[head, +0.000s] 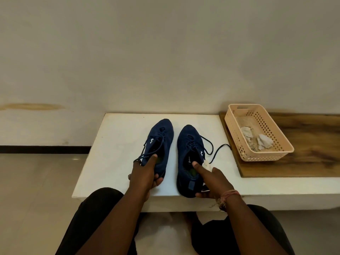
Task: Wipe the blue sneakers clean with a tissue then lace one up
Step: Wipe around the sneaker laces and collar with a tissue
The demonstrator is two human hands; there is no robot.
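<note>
Two dark blue sneakers stand side by side on a white table (pixel 114 144), toes pointing away from me. My left hand (pixel 145 173) grips the heel of the left sneaker (pixel 161 137), with a finger hooked inside its opening. My right hand (pixel 213 181) grips the heel of the right sneaker (pixel 189 144), one finger inside the collar, and also holds a crumpled white tissue (pixel 207 165) against the shoe's outer side. The right sneaker's loose lace (pixel 219 150) trails across the table to the right.
A peach plastic basket (pixel 237 133) with two crumpled used tissues (pixel 264 141) sits on a wooden board (pixel 312 144) at the right. A plain wall stands right behind the table. My knees are under the front edge; tiled floor lies to the left.
</note>
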